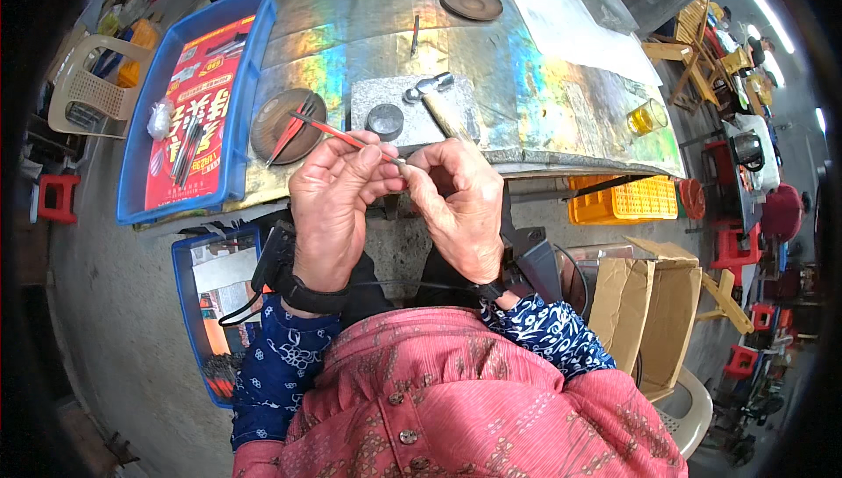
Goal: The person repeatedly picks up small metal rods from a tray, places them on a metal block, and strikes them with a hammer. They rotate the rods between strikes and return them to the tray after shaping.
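At the table (504, 83), the left hand (338, 193) is pinching a slim red tool (338, 133). The right hand (458, 200) is pinching its tip (398, 160).

My left hand (333, 202) covers part of the red stick (338, 133), and its metal end is too small for me to tell whether my right hand (456, 206) pinches it. Toward 8 o'clock, my left sleeve (285, 373) hides part of the lower blue tray (183, 281). At 3 o'clock, the tabletop (342, 44) partly covers the yellow crate (645, 202); farther out, the clutter is too small to make out. The upper edge cuts off a pale sheet (553, 22) at 1, the lower my pink shirt (474, 390) at 6.
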`<control>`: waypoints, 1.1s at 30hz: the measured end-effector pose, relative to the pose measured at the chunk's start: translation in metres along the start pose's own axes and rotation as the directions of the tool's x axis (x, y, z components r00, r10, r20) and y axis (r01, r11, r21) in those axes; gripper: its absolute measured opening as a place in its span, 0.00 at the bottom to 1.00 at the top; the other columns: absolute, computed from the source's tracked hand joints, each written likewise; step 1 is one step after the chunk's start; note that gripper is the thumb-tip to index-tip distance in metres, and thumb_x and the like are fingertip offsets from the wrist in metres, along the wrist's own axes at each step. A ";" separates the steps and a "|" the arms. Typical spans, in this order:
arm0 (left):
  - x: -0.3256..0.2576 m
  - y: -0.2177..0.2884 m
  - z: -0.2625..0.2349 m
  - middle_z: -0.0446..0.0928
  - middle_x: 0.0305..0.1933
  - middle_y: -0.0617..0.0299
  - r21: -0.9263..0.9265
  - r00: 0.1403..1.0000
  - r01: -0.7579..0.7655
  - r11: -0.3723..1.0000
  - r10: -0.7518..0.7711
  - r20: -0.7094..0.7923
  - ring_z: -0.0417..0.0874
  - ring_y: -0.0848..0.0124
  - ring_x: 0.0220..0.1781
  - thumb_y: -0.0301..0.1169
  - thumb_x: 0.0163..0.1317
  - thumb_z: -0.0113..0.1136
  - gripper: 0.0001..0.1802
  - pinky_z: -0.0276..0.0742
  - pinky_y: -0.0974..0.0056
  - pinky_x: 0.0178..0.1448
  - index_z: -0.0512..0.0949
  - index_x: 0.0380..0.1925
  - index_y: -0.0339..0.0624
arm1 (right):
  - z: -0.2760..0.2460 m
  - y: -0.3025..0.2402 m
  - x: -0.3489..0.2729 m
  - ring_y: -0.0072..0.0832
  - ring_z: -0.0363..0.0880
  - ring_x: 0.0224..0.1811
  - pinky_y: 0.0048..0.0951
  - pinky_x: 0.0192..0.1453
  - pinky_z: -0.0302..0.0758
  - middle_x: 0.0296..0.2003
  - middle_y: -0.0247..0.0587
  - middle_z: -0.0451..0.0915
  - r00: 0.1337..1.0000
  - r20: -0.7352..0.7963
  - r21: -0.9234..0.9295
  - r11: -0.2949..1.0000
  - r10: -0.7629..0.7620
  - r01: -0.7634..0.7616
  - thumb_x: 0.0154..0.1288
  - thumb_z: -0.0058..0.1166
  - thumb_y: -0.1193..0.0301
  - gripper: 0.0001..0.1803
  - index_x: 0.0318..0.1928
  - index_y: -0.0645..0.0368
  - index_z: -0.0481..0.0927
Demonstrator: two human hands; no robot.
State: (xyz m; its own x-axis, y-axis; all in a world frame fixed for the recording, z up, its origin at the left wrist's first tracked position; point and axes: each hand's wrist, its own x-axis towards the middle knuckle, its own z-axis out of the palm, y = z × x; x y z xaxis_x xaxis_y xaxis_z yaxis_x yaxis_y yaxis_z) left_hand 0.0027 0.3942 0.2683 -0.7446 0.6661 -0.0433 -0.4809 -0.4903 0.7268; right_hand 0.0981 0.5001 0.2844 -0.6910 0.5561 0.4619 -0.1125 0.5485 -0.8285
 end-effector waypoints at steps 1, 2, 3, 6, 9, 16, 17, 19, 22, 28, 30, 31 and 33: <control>0.001 -0.001 -0.001 0.82 0.39 0.53 0.007 1.000 -0.002 1.000 0.002 -0.008 0.85 0.70 0.35 0.25 0.66 0.59 0.09 0.85 0.67 0.41 0.75 0.44 0.33 | -0.001 0.001 0.001 0.32 0.76 0.23 0.28 0.27 0.70 0.25 0.42 0.76 0.998 0.014 -0.073 0.995 -0.062 0.063 0.57 0.60 0.81 0.05 0.33 0.64 0.76; 0.001 -0.002 -0.003 0.82 0.39 0.53 0.015 1.000 0.001 1.000 0.000 -0.008 0.84 0.70 0.35 0.25 0.66 0.58 0.09 0.85 0.67 0.41 0.75 0.44 0.34 | -0.003 0.002 0.002 0.33 0.76 0.24 0.29 0.28 0.70 0.26 0.42 0.76 0.995 0.042 -0.110 0.990 -0.090 0.094 0.56 0.61 0.80 0.06 0.33 0.63 0.76; 0.002 -0.002 -0.005 0.82 0.38 0.53 0.023 1.000 0.003 1.000 -0.003 -0.008 0.84 0.70 0.35 0.25 0.66 0.58 0.08 0.84 0.67 0.40 0.75 0.44 0.34 | -0.005 0.002 0.004 0.35 0.76 0.25 0.31 0.29 0.71 0.26 0.43 0.76 0.990 0.067 -0.143 0.981 -0.121 0.129 0.56 0.61 0.80 0.06 0.33 0.62 0.77; 0.009 0.002 -0.011 0.81 0.39 0.53 0.071 1.000 -0.021 0.997 0.021 0.007 0.84 0.70 0.36 0.24 0.67 0.56 0.08 0.85 0.66 0.41 0.74 0.45 0.34 | -0.015 0.005 0.008 0.41 0.76 0.31 0.37 0.36 0.73 0.29 0.42 0.76 0.978 0.131 -0.304 0.932 -0.165 0.198 0.54 0.63 0.75 0.09 0.35 0.59 0.77; 0.024 0.009 -0.020 0.81 0.39 0.54 0.145 0.997 -0.073 0.987 0.071 0.022 0.84 0.70 0.36 0.24 0.68 0.55 0.08 0.86 0.66 0.41 0.74 0.46 0.34 | -0.031 0.009 0.012 0.40 0.77 0.32 0.34 0.37 0.74 0.30 0.43 0.78 0.962 0.122 -0.531 0.803 -0.243 0.270 0.53 0.64 0.80 0.09 0.35 0.61 0.79; 0.054 0.007 -0.023 0.81 0.36 0.54 0.379 0.978 -0.206 0.902 0.202 0.051 0.83 0.72 0.33 0.22 0.67 0.56 0.07 0.84 0.70 0.36 0.75 0.43 0.32 | -0.047 0.020 0.007 0.45 0.74 0.42 0.40 0.44 0.74 0.41 0.47 0.74 0.978 0.194 -0.659 0.727 -0.081 0.191 0.53 0.63 0.73 0.20 0.48 0.60 0.76; 0.057 0.005 -0.022 0.81 0.36 0.54 0.410 0.975 -0.219 0.885 0.215 0.055 0.83 0.73 0.33 0.22 0.67 0.56 0.07 0.84 0.70 0.36 0.75 0.43 0.31 | -0.047 0.022 0.006 0.46 0.75 0.42 0.40 0.44 0.75 0.41 0.48 0.73 0.977 0.208 -0.658 0.731 -0.053 0.180 0.54 0.63 0.74 0.23 0.52 0.60 0.74; 0.059 0.003 -0.020 0.81 0.36 0.54 0.464 0.971 -0.232 0.855 0.232 0.058 0.83 0.73 0.32 0.20 0.66 0.56 0.06 0.83 0.71 0.35 0.75 0.42 0.31 | -0.046 0.025 0.004 0.46 0.76 0.41 0.40 0.42 0.75 0.40 0.48 0.72 0.979 0.200 -0.654 0.739 -0.038 0.162 0.54 0.62 0.74 0.24 0.53 0.60 0.73; 0.061 0.000 -0.019 0.81 0.32 0.58 0.483 0.961 -0.264 0.835 0.270 0.058 0.82 0.76 0.30 0.18 0.62 0.58 0.05 0.81 0.74 0.32 0.77 0.38 0.31 | -0.045 0.028 0.002 0.47 0.77 0.41 0.40 0.42 0.76 0.42 0.48 0.73 0.982 0.183 -0.659 0.746 0.036 0.096 0.54 0.63 0.75 0.25 0.54 0.58 0.73; 0.061 0.000 -0.018 0.81 0.34 0.57 0.563 0.956 -0.285 0.775 0.272 0.109 0.82 0.76 0.31 0.20 0.65 0.58 0.06 0.81 0.74 0.34 0.77 0.41 0.30 | -0.044 0.030 0.001 0.49 0.78 0.41 0.40 0.42 0.76 0.42 0.49 0.73 0.979 0.187 -0.652 0.755 0.079 0.064 0.54 0.63 0.76 0.27 0.56 0.56 0.72; 0.060 0.000 -0.017 0.81 0.33 0.58 0.580 0.958 -0.276 0.767 0.270 0.100 0.82 0.76 0.31 0.20 0.65 0.58 0.06 0.80 0.74 0.34 0.77 0.40 0.30 | -0.044 0.030 0.001 0.49 0.77 0.40 0.40 0.41 0.76 0.42 0.49 0.72 0.978 0.190 -0.650 0.757 0.087 0.059 0.54 0.63 0.77 0.27 0.56 0.56 0.71; 0.060 0.000 -0.016 0.81 0.33 0.58 0.587 0.959 -0.272 0.763 0.269 0.095 0.82 0.77 0.31 0.20 0.65 0.58 0.06 0.80 0.74 0.34 0.77 0.40 0.30 | -0.044 0.030 0.002 0.49 0.77 0.40 0.40 0.41 0.76 0.42 0.49 0.72 0.978 0.191 -0.650 0.757 0.083 0.063 0.54 0.63 0.77 0.27 0.56 0.56 0.71; 0.059 0.000 -0.015 0.81 0.33 0.59 0.606 0.956 -0.277 0.746 0.277 0.096 0.82 0.77 0.32 0.20 0.65 0.58 0.06 0.80 0.74 0.34 0.77 0.40 0.30 | -0.045 0.031 0.002 0.49 0.77 0.40 0.41 0.41 0.76 0.42 0.49 0.72 0.978 0.194 -0.654 0.754 0.080 0.068 0.54 0.63 0.77 0.27 0.56 0.56 0.71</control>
State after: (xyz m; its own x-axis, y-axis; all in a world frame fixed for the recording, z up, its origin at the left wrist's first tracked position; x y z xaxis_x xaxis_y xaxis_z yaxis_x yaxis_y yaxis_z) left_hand -0.0482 0.4250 0.2551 -0.8004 0.5554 0.2255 0.1275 -0.2098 0.9694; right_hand 0.1250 0.5461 0.2738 -0.8233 0.4665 0.3235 0.3351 0.8593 -0.3864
